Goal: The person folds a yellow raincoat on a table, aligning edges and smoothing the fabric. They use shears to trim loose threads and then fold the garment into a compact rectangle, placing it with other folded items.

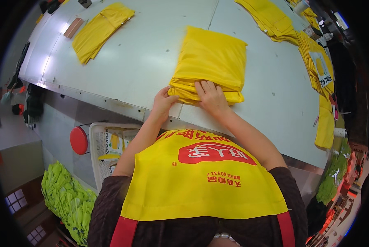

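A thick, square bundle of folded yellow fabric (211, 53) lies on the pale worktable (139, 45) in front of me. Several loose layers show along its near edge. Thumb and fingers of my left hand (164, 102) pinch the near left corner of those layers. My right hand (212, 96) grips the near edge a little right of its middle, fingers curled over the top fold and thumb out of sight. Both forearms reach in over the yellow printed apron (201, 197) that I wear.
Flat stacks of yellow fabric (104, 29) lie at the far left and along the right side (271, 18). A small brown block (73, 28) sits at far left. Below the table edge are a white crate (94, 144), a red round stool (78, 140) and bright green fabric (67, 197).
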Demonstrator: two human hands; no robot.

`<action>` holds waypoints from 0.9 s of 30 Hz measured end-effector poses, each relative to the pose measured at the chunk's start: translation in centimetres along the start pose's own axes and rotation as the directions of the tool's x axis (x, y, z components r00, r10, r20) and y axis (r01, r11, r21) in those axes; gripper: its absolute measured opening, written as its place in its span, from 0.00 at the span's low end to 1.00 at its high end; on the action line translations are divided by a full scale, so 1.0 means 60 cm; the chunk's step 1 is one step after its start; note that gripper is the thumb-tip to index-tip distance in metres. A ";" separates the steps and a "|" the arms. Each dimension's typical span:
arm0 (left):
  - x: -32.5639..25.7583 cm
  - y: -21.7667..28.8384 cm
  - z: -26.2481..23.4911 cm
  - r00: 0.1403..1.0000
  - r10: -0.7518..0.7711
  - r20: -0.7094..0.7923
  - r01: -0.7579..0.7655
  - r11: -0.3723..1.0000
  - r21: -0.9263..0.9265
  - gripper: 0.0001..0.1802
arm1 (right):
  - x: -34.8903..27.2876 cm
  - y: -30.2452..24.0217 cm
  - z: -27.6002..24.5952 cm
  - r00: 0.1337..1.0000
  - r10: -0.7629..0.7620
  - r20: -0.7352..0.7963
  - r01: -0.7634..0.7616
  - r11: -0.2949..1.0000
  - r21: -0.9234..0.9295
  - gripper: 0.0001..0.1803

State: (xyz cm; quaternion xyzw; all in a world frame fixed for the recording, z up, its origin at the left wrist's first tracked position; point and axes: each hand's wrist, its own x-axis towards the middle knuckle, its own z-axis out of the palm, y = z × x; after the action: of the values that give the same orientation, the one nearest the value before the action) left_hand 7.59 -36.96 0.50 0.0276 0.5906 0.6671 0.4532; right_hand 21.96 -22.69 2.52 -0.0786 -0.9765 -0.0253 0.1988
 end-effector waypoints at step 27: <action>-0.013 0.040 0.029 0.373 0.610 0.699 -0.515 -0.491 0.703 0.15 | 0.134 0.071 -0.076 0.903 0.192 0.384 -0.369 0.806 0.462 0.12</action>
State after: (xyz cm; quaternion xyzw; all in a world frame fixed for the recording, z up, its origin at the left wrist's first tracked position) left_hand 7.68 -35.89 3.38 0.6180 0.7372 0.2014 -0.1843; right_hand 17.12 -17.72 9.92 -0.1696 -0.9419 0.2851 0.0535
